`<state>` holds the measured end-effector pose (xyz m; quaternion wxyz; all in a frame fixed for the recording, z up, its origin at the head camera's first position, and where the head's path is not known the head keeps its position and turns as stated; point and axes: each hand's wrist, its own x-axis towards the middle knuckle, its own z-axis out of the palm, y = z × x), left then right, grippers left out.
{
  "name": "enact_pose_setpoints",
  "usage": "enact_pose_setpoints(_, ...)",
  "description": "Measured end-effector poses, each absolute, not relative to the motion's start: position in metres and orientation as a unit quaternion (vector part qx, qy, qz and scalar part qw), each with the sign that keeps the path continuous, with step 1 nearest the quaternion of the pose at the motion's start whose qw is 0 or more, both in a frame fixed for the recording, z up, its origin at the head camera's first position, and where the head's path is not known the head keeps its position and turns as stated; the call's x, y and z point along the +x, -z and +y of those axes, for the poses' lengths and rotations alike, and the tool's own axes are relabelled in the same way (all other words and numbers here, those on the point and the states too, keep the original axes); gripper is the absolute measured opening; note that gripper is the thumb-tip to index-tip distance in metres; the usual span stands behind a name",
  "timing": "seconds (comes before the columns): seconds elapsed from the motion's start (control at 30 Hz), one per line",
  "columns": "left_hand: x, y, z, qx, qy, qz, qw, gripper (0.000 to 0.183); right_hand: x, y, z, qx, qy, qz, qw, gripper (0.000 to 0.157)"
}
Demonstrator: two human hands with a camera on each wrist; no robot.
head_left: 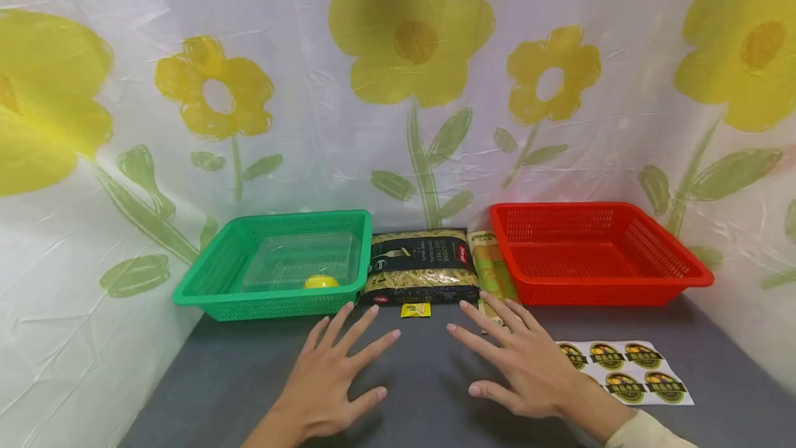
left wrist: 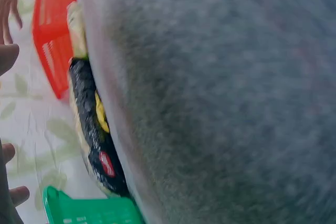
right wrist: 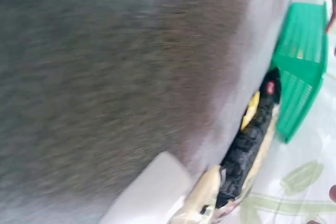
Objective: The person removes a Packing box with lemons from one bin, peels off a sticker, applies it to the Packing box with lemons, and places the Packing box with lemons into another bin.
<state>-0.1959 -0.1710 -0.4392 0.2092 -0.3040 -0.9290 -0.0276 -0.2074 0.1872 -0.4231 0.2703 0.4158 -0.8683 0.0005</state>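
Both hands hover palm-down over the grey table with fingers spread, holding nothing. My left hand [head_left: 329, 372] is in front of the green basket [head_left: 267, 308], which contains a clear plastic box [head_left: 286, 254] and a yellow item [head_left: 321, 282]. My right hand [head_left: 525, 365] is left of a sheet of round stickers [head_left: 647, 375] and overlaps its edge in the head view. Beyond the hands lies a black pasta bag [head_left: 423, 261] with a small yellow packet [head_left: 415, 310] at its front. Beside it is a green and tan packet [head_left: 491, 261], partly hidden by my right fingertips.
A red basket [head_left: 597, 289] stands at the back right, against the packet. Behind everything hangs a white curtain [head_left: 311, 157] printed with yellow flowers, which also closes off both sides. The grey table [head_left: 423, 379] spreads between and in front of the hands.
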Motion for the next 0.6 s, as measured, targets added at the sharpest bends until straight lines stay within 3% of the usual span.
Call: enact_pose_setpoints(0.6,-0.214,0.428,-0.193,-0.211,0.196,-0.896,0.338,0.068,-0.226,0.398,0.135,0.386,-0.102,-0.867,0.298,0.08)
